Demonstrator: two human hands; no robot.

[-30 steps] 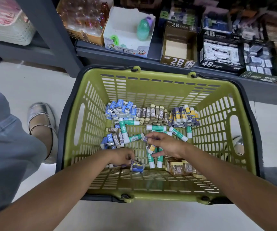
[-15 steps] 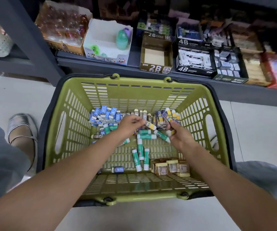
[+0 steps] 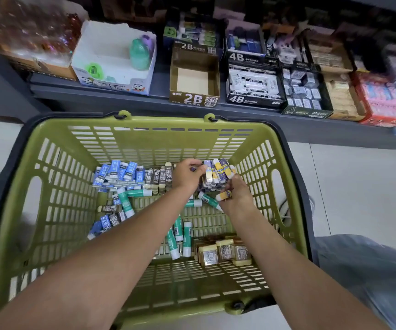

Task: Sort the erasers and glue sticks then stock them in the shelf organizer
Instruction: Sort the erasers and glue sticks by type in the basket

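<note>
Left hand [image 3: 187,173]: I had its fingers curled on the upright yellow-and-navy erasers [image 3: 217,171], upper centre of the basket [image 3: 37,177].
Right hand [image 3: 236,198]: pinched one loose eraser [image 3: 224,195], long axis crosswise.
Key relation: row lay just above the right hand, nearer it.
Glue sticks [image 3: 179,236]: loose, lower centre.

The basket [image 3: 144,139] sits before the shelf [image 3: 120,98]. Inside it, erasers [image 3: 118,171] lie at eleven o'clock, glue sticks [image 3: 179,234] centre, small boxes [image 3: 224,252] at five.
</note>
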